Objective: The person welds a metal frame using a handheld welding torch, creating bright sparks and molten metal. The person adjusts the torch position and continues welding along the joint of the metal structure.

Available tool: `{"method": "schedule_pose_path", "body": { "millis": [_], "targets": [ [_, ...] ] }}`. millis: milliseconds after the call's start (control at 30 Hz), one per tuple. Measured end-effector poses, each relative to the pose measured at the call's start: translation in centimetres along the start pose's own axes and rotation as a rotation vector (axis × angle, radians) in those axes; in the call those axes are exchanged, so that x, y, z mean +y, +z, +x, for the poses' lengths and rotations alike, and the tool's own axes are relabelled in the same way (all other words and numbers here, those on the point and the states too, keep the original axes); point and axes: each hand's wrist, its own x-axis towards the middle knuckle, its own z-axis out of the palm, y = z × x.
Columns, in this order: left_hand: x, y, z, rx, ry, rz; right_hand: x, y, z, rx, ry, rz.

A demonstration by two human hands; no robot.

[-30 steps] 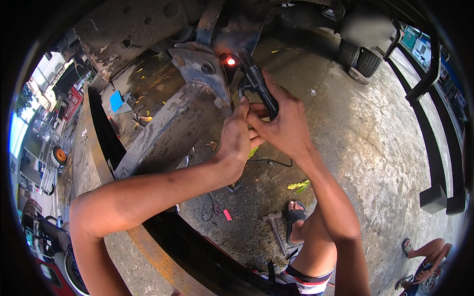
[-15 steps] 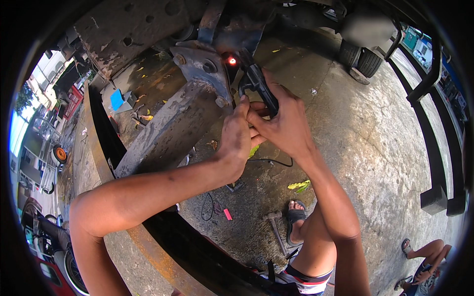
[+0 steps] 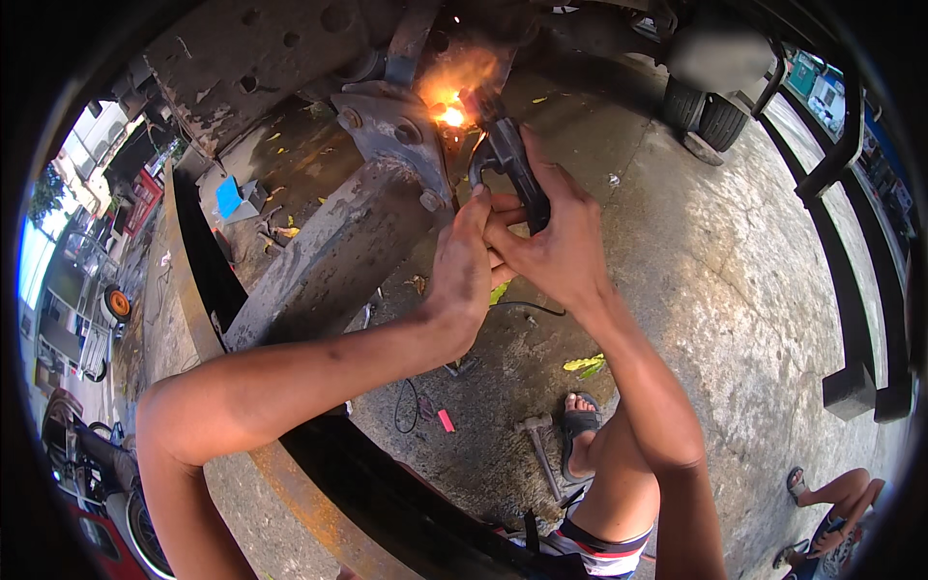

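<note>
My right hand (image 3: 561,232) is wrapped round a black welding electrode holder (image 3: 512,164) that has a curved lever. Bright orange light and sparks (image 3: 450,116) burst at the holder's tip, beside a bolted steel plate (image 3: 396,135). My left hand (image 3: 462,256) is closed against the right hand's fingers, its thumb by the lever's end; what its fingers grip is hidden. Below the plate, a thick grey steel beam (image 3: 319,246) slants down to the left. Smoke and glare blur the metal around the glow.
A rusty-edged rail (image 3: 300,493) curves beneath my left arm. On the concrete lie a hammer (image 3: 541,454), a pink-red block (image 3: 446,420), a thin cable (image 3: 532,305) and leaves. Dual tyres (image 3: 704,118) stand at the far right. Another person's legs (image 3: 836,498) show at lower right.
The small red glow at the holder's tip has flared into a large orange burst with sparks and smoke. My hands have barely moved.
</note>
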Motion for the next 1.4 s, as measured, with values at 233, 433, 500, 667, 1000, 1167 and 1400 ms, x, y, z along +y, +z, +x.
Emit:
{"method": "schedule_pose_path", "body": {
  "millis": [233,433,500,667,1000,1167,1400],
  "targets": [
    [-0.1,0.2,-0.1,0.013,-0.017,0.001,-0.2,-0.7,-0.1,-0.077,0.068,0.042],
    [-0.1,0.1,0.1,0.039,-0.036,0.018,-0.2,-0.7,0.1,-0.129,0.090,0.073],
    [-0.2,0.0,0.2,0.044,-0.037,0.024,-0.2,-0.7,0.2,-0.148,0.096,0.060],
    [-0.5,-0.3,0.6,0.041,-0.047,0.037,-0.3,-0.8,0.2,-0.155,0.118,0.101],
    [-0.4,0.0,0.4,0.046,-0.041,0.026,0.4,-0.7,0.4,-0.189,0.078,0.036],
    [-0.4,-0.3,0.2,0.024,-0.003,0.051,0.4,-0.3,0.2,-0.129,0.028,-0.043],
    [-0.3,0.1,0.1,0.017,-0.030,0.019,0.0,-0.8,0.1,-0.138,0.021,0.026]
  ]
}}
